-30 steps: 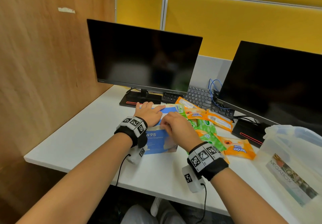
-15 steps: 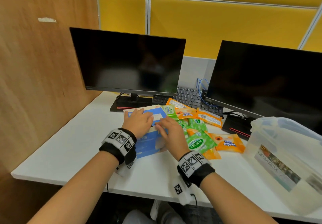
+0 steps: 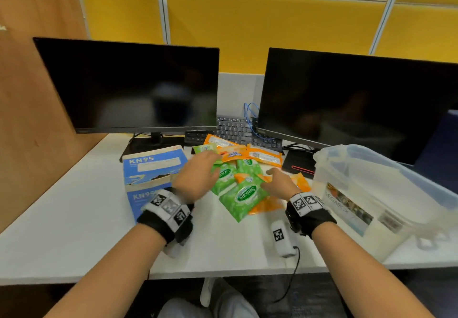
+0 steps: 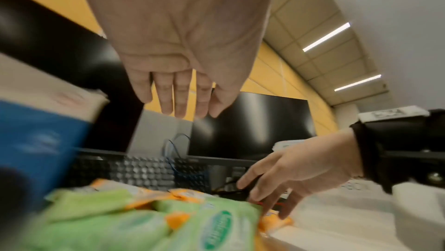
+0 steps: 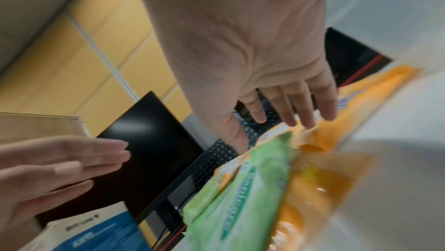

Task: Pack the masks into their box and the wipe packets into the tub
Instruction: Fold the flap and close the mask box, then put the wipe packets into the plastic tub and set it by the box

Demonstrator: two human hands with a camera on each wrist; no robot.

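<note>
The blue and white KN95 mask box (image 3: 153,171) stands shut on the white desk, left of centre. To its right lies a heap of green wipe packets (image 3: 241,195) and orange wipe packets (image 3: 264,156). My left hand (image 3: 198,176) hovers with straight fingers over the heap's left side, holding nothing. My right hand (image 3: 280,181) reaches over the heap's right side, fingers spread above an orange packet (image 5: 361,102). In the left wrist view the left hand (image 4: 183,91) is flat above the green packets (image 4: 168,222). The clear plastic tub (image 3: 376,194) stands at the right.
Two dark monitors (image 3: 133,87) (image 3: 357,104) stand at the back with a keyboard (image 3: 233,129) and blue cable between them. A wooden partition (image 3: 32,109) closes the left side. A black monitor base (image 3: 300,166) with a red line sits behind the packets.
Both hands have left the mask box and moved right, over the heap of wipe packets. The box now stands shut and free. The head view has swung right and down.
</note>
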